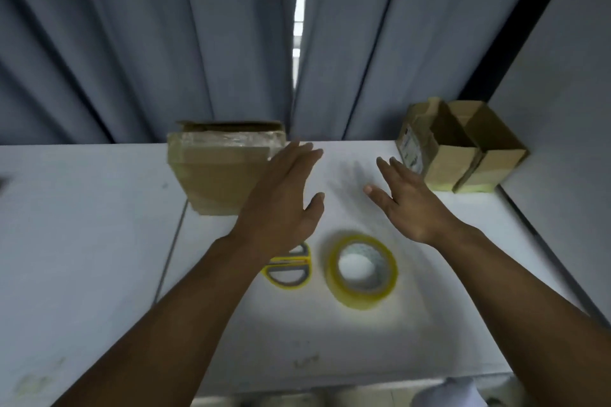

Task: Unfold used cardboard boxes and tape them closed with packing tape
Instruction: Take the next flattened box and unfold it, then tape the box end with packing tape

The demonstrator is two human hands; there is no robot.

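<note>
A taped-up cardboard box [218,172] stands at the back left of the white table [82,241]. My left hand [281,198] hovers just right of it with straight fingers, holding nothing. My right hand [406,198] is spread flat above the table, its fingertips close to an open, empty cardboard box [459,149] at the back right. A roll of yellowish packing tape [362,271] lies flat between my forearms. Yellow-handled scissors [289,269] lie beside the roll, partly hidden under my left wrist.
Grey curtains [132,43] hang right behind the table's far edge, with a narrow bright gap in the middle. A grey wall panel [562,109] borders the table on the right. A seam in the tabletop [172,251] runs toward me at the left.
</note>
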